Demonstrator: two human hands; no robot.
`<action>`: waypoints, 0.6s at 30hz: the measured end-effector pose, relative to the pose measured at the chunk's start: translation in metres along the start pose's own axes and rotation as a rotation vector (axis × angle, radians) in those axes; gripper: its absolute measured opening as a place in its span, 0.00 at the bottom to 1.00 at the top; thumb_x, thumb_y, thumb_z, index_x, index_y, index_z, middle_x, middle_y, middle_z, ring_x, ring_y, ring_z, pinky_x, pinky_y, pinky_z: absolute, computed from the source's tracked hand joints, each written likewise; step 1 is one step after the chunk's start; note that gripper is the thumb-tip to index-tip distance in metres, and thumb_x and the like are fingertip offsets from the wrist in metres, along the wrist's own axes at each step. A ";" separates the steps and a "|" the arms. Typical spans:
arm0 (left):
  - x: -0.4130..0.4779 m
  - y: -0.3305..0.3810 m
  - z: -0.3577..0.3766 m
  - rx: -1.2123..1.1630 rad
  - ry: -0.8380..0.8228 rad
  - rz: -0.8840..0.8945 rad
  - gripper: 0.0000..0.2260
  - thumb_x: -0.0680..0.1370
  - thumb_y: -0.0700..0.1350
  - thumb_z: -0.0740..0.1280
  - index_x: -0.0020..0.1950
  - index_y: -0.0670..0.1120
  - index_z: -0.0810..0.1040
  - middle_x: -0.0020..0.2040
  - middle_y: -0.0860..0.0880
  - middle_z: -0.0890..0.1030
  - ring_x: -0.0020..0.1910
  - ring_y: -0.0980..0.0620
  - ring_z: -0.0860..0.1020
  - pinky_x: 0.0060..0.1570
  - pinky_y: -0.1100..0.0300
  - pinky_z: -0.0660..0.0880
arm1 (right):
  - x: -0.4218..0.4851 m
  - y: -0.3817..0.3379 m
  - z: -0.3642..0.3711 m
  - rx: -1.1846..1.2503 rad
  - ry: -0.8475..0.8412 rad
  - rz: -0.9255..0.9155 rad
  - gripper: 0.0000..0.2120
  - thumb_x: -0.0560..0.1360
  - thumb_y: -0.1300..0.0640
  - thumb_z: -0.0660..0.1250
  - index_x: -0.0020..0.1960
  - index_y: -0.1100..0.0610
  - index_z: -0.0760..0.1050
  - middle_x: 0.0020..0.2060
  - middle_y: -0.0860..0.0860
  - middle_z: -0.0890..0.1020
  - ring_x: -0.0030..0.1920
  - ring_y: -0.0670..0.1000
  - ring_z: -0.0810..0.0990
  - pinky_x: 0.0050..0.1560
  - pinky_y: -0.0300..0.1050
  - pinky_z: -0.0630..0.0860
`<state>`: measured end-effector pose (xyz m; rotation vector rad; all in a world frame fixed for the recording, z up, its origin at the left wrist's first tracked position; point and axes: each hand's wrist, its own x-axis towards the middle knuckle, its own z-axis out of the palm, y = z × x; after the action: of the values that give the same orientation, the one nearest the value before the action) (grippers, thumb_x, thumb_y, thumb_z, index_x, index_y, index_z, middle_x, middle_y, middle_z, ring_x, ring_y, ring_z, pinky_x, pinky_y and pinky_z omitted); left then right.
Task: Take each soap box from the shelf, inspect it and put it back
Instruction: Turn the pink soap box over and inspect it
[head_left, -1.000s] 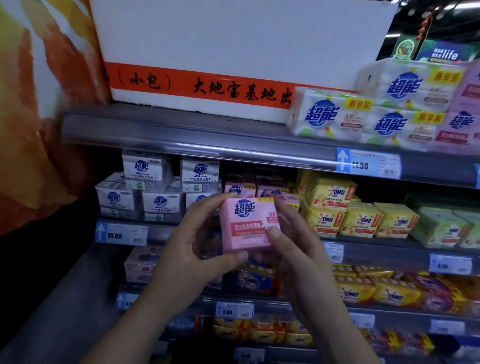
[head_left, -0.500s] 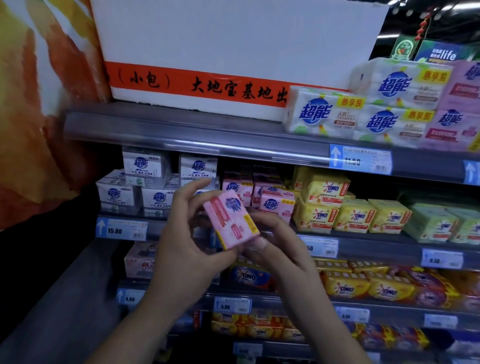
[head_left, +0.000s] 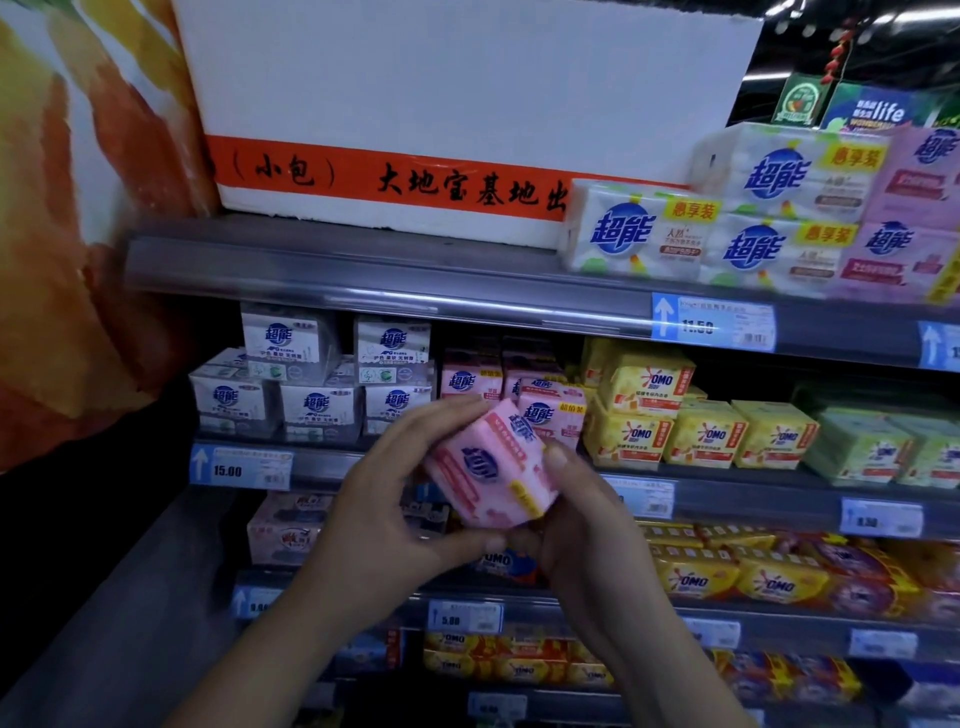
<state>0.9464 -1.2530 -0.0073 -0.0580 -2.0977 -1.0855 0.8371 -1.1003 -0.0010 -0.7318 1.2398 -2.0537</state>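
Holding a pink soap box in front of the shelves, both hands grip it together. Head view only. Left hand: fingers curled over the box's top left edge, thumb pressed under its lower edge. Right hand: thumb laid on the box's right side, other fingers hidden behind it. Box tilted, its printed face turned up and toward the camera, blue logo showing twice.

Middle shelf runs just behind the hands. At 12 o'clock of the box, touching distance in the picture, more pink boxes. At 10 o'clock, white boxes stacked in two layers. At 2 o'clock, yellow boxes; farther at 3 o'clock, green packs. Top shelf carries a large white carton with an orange band, and white multipacks beside it. Blue price tag at 9 o'clock.
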 end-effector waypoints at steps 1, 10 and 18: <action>0.000 0.000 -0.001 -0.034 -0.016 -0.037 0.39 0.66 0.58 0.82 0.75 0.62 0.71 0.71 0.59 0.76 0.67 0.53 0.79 0.57 0.50 0.83 | 0.000 0.001 0.002 -0.001 0.047 0.076 0.23 0.75 0.36 0.69 0.58 0.53 0.85 0.57 0.62 0.87 0.55 0.64 0.85 0.50 0.59 0.82; 0.002 -0.009 0.008 -0.105 0.172 -0.212 0.31 0.62 0.61 0.82 0.63 0.68 0.77 0.55 0.62 0.86 0.51 0.60 0.86 0.46 0.67 0.82 | 0.011 0.009 -0.004 -0.278 0.164 -0.039 0.11 0.74 0.44 0.74 0.54 0.44 0.80 0.51 0.53 0.89 0.48 0.55 0.90 0.43 0.48 0.86; 0.027 -0.029 0.021 0.054 0.325 -0.216 0.28 0.75 0.41 0.77 0.70 0.65 0.78 0.61 0.59 0.85 0.58 0.66 0.83 0.56 0.71 0.79 | 0.047 0.005 0.000 -0.809 0.313 -0.275 0.19 0.82 0.49 0.68 0.72 0.48 0.77 0.54 0.41 0.82 0.54 0.40 0.82 0.55 0.36 0.80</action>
<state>0.9043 -1.2642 -0.0172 0.3561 -1.8658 -1.0813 0.8075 -1.1376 0.0014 -0.9928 2.3173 -1.8847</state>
